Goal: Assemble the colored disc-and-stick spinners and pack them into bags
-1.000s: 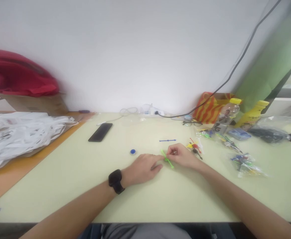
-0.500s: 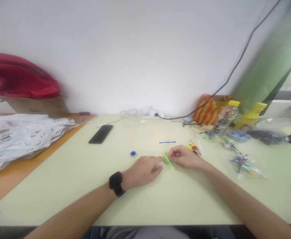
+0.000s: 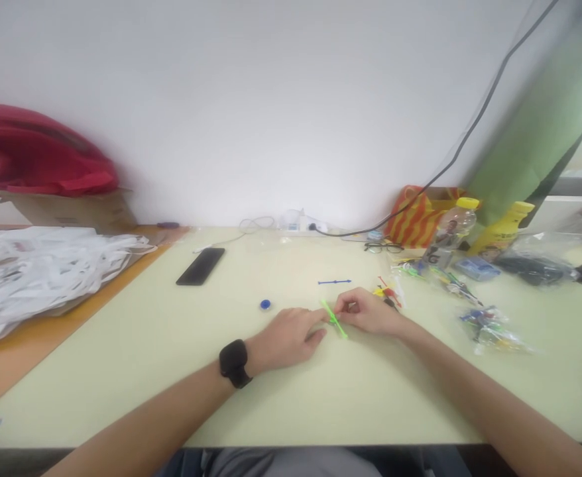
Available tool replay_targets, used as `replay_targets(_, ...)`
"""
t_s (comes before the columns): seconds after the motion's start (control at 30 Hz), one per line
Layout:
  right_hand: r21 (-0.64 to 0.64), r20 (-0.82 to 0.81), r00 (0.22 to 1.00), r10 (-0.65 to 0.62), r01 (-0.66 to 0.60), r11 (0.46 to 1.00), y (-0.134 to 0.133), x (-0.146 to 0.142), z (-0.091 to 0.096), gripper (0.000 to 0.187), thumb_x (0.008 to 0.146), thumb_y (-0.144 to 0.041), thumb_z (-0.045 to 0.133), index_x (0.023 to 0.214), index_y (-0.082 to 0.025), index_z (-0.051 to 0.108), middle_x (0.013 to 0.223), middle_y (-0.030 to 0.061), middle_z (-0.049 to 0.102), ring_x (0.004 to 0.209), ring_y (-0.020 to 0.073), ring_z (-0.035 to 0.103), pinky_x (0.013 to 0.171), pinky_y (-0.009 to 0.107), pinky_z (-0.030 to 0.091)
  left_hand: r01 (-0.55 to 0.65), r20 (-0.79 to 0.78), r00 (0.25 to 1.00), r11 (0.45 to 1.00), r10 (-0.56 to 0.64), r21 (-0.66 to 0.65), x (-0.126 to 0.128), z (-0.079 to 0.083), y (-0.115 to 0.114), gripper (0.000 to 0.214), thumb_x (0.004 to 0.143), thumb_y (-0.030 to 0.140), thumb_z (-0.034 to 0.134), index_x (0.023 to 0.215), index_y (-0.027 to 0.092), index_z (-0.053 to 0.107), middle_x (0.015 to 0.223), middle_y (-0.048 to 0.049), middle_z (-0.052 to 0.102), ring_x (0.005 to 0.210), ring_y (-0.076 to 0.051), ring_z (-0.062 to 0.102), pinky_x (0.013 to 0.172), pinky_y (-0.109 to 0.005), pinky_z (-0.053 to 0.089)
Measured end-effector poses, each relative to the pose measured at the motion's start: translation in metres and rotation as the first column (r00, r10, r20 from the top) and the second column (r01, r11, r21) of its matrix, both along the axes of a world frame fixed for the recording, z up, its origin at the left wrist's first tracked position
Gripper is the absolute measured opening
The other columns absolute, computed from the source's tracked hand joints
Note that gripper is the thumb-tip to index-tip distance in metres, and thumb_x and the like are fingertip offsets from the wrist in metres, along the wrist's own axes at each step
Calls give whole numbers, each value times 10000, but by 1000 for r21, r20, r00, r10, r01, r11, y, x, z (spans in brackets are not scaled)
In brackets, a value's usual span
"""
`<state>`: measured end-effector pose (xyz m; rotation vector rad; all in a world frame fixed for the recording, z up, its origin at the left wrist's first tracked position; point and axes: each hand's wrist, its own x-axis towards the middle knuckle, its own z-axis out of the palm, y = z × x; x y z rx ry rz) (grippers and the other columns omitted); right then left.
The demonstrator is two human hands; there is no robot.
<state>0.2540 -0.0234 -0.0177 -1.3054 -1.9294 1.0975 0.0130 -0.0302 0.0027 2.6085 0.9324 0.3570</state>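
A thin bright green plastic stick [image 3: 340, 326], wider near its middle, stands slanted between my two hands just above the table. My right hand [image 3: 368, 311] pinches at the middle of the stick from the right; its fingertips are partly hidden. From the left, my left hand [image 3: 291, 338] reaches its index finger to the stick, with the thumb held apart below. Something small and greyish shows under the stick, too small to name. A round blue piece [image 3: 265, 305] lies left of my hands. Beyond them lies a thin blue plastic stick [image 3: 335, 282].
Small red, yellow and black parts [image 3: 388, 293] lie behind my right hand. Farther right are a bag of parts [image 3: 492, 328], a clear bottle [image 3: 453, 228] and a yellow bottle [image 3: 504, 232]. A phone [image 3: 200, 266] and white bags [image 3: 57, 271] are on the left.
The view has shifted very slightly. The green stick's upper end has tipped a little to the left, while both hands stay at almost the same place.
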Motion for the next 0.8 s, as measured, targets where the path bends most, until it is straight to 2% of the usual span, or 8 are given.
replay_targets(0.17, 1, 10, 999, 38, -38, 999, -1, 1, 1, 130, 863, -279, 652, 786, -176, 668, 783, 8, 663, 669, 133, 547, 621, 249, 419, -6, 20, 1000, 1000, 6, -22, -1, 3, -1, 249, 972, 267, 532, 1183, 282, 663, 766, -4, 656, 736, -232, 640, 693, -304, 392)
replay_targets(0.3, -50, -73, 997, 36, -40, 998, 0, 4, -2, 152, 882, -322, 672, 834, -178, 668, 771, -4, 630, 674, 127, 522, 606, 241, 386, 26, 75, 997, 996, -20, -81, -5, 0, 4, 314, 953, 277, 576, 1257, 289, 651, 674, 36, 573, 639, -184, 571, 637, -274, 367)
replay_targets(0.4, -120, -144, 990, -8, -9, 993, 1, 6, -4, 184, 888, -365, 679, 863, -184, 667, 699, -32, 578, 591, 112, 480, 550, 240, 347, 30, 143, 990, 990, -10, -138, -9, -6, 10, 339, 955, 294, 588, 1290, 277, 638, 655, 57, 527, 592, -146, 511, 610, -255, 361)
replay_targets(0.5, -143, -168, 983, -80, 56, 988, 2, 6, -5, 201, 912, -394, 642, 881, -195, 652, 614, -64, 501, 505, 105, 418, 495, 244, 297, -14, 196, 980, 990, 41, -140, -13, -10, 14, 274, 979, 304, 562, 1235, 259, 649, 675, 53, 542, 621, -138, 519, 622, -253, 379)
replay_targets(0.57, -70, -158, 983, -99, 88, 994, 3, 5, -6, 188, 926, -376, 617, 885, -196, 651, 638, -49, 526, 550, 120, 466, 528, 251, 343, -52, 192, 979, 995, 67, -81, -16, -10, 16, 227, 983, 307, 559, 1182, 256, 658, 692, 46, 564, 662, -146, 548, 645, -262, 393)
replay_targets(0.63, 79, -101, 987, -124, 132, 988, 3, 5, -7, 168, 939, -336, 585, 881, -194, 654, 712, -15, 588, 644, 148, 535, 594, 272, 401, -89, 164, 983, 996, 86, 8, -18, -8, 18, 193, 985, 310, 557, 1141, 259, 659, 723, 39, 593, 701, -155, 575, 672, -277, 403)
replay_targets(0.73, 357, 39, 974, -222, 194, 914, 5, 6, -13, 135, 946, -250, 538, 921, -195, 659, 839, 35, 644, 774, 192, 588, 692, 317, 453, -159, 130, 982, 974, 139, 160, -21, -2, 21, 156, 995, 305, 534, 1077, 250, 654, 802, 19, 634, 765, -171, 606, 697, -302, 406)
replay_targets(0.8, 481, 117, 958, -262, 176, 859, 7, 7, -17, 157, 944, -196, 518, 999, -198, 665, 946, 66, 661, 888, 221, 607, 784, 354, 485, -220, 128, 972, 949, 195, 228, -23, 2, 23, 151, 1000, 301, 516, 1052, 241, 645, 866, -1, 655, 811, -184, 620, 709, -315, 409)
